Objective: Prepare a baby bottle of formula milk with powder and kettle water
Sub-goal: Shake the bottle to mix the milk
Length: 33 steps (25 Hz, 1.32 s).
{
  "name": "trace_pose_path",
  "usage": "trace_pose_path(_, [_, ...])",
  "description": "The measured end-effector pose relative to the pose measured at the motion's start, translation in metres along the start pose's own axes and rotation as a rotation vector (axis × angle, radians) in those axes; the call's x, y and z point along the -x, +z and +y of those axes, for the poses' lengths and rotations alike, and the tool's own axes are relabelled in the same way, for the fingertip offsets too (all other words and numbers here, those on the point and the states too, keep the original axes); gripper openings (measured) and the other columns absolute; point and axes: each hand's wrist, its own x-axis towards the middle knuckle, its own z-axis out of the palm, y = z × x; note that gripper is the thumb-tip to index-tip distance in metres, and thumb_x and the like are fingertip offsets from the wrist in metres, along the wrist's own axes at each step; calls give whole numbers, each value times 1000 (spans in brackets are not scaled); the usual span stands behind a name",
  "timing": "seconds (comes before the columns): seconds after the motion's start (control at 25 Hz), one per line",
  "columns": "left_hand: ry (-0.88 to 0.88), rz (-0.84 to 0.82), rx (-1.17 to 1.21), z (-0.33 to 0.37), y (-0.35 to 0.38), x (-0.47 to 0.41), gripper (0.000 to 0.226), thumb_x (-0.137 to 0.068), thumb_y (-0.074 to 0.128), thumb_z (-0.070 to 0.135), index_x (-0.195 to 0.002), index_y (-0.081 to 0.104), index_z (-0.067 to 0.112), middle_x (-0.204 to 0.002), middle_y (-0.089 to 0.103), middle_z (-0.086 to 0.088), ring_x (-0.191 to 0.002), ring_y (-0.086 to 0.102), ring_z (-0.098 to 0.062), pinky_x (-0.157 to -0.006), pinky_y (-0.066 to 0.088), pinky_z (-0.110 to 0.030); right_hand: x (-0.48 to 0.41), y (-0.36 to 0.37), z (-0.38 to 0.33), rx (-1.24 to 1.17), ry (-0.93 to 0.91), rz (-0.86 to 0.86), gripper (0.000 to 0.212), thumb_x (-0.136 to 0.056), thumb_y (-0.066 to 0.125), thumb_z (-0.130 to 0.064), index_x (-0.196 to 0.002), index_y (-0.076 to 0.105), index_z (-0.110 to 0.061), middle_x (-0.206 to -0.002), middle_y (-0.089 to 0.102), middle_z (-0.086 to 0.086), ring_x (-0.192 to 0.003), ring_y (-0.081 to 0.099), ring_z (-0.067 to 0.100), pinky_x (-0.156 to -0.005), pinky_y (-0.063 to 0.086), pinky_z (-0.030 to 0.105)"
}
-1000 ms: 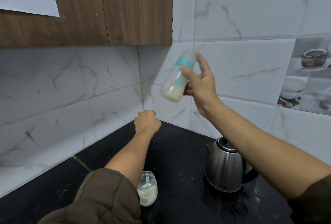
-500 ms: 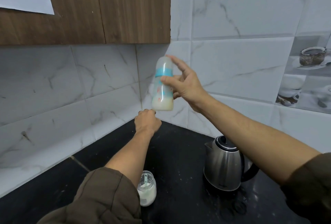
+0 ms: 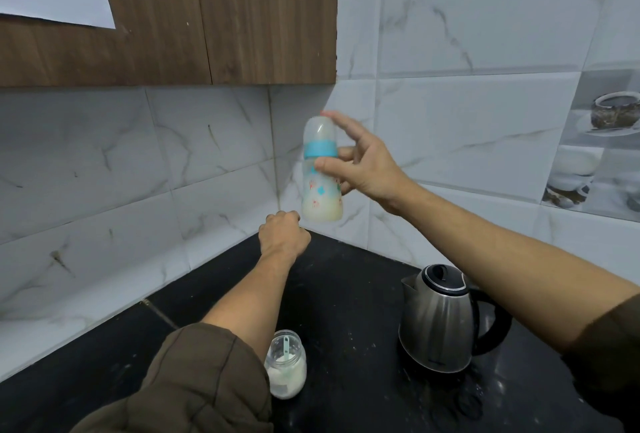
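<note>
My right hand (image 3: 363, 165) holds a baby bottle (image 3: 321, 186) upright in the air near the wall corner. The bottle has a blue collar, a clear cap and pale milk in its lower part. My thumb presses its side and my index finger reaches toward the cap. My left hand (image 3: 283, 235) is a closed fist resting out over the black counter, just below and left of the bottle. A steel kettle (image 3: 438, 321) with a black lid stands at the right. A glass jar of white powder (image 3: 286, 366) with a green scoop inside sits open by my left elbow.
The black counter (image 3: 346, 294) runs into a corner of white marble tiles. A wooden wall cabinet (image 3: 207, 16) hangs above at the left. The kettle's black handle points right, under my right forearm.
The bottle has swung from tilted and high at the right to upright, lower and further left, just above my left fist. My left hand has stayed in place.
</note>
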Motion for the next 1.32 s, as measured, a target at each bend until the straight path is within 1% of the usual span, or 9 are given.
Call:
trace_pose_path(0.08, [15,-3,-1,0,0,-1,39,-92,54,13,-129,66,11,-119,67,-10,-112,59,-30,-95,53,-44,0,-1,2,-56,-18,89,72,-89,82,-23,-148,47,-46,-105,82,7,-88,81,23,-59,62,33])
trace_pose_path(0.24, [16,-3,-25,-5,-1,-1,44,-91,51,10,-132,67,14,-123,68,-9,-115,58,-29,-95,52,-43,-19,-11,-13,-446,26,589,77,-94,80,-22,-158,39,-35,-129,68,7,-83,80,32,-65,64,41])
trace_pose_path(0.48, [24,-11,-26,-2,1,0,40,-93,54,13,-131,67,14,-118,68,-8,-110,59,-28,-93,54,-42,8,5,0,-108,-23,181,73,-92,81,-19,-151,45,-43,-103,82,7,-92,81,25,-61,63,35])
trace_pose_path(0.68, [33,9,-23,-1,-1,1,43,-92,51,11,-132,67,14,-123,69,-9,-114,60,-29,-94,54,-43,-17,-13,-12,-514,4,728,80,-93,81,-23,-159,39,-35,-114,68,-9,-92,79,35,-64,65,41])
trace_pose_path(0.88, [15,0,11,3,-1,5,32,-91,56,12,-121,69,10,-107,67,-9,-104,62,-28,-92,56,-45,11,4,1,-88,48,113,76,-88,83,-26,-152,45,-42,-103,82,5,-84,81,23,-58,61,31])
trace_pose_path(0.96, [27,0,11,5,-2,5,34,-91,56,12,-123,69,11,-109,67,-9,-105,61,-28,-92,56,-44,13,4,1,-121,3,169,75,-88,83,-26,-152,46,-40,-100,83,1,-87,81,24,-59,62,32])
trace_pose_path(1.12, [44,0,-21,2,-3,4,44,-90,51,10,-131,67,13,-122,68,-9,-114,59,-29,-94,53,-43,-9,-12,-16,-493,16,654,79,-93,80,-26,-160,38,-34,-130,68,9,-81,80,31,-64,64,39])
trace_pose_path(1.2, [42,-3,-25,0,-2,3,42,-91,52,10,-130,67,13,-121,69,-9,-113,60,-29,-94,54,-43,-7,-12,-15,-412,50,538,81,-92,81,-27,-159,37,-35,-126,70,8,-77,79,28,-60,63,37])
trace_pose_path(1.32, [32,2,-13,3,-1,4,34,-91,54,12,-122,69,10,-110,68,-10,-105,61,-29,-91,55,-44,10,2,-3,-143,56,128,79,-86,84,-28,-155,45,-36,-95,81,3,-67,76,17,-51,57,27])
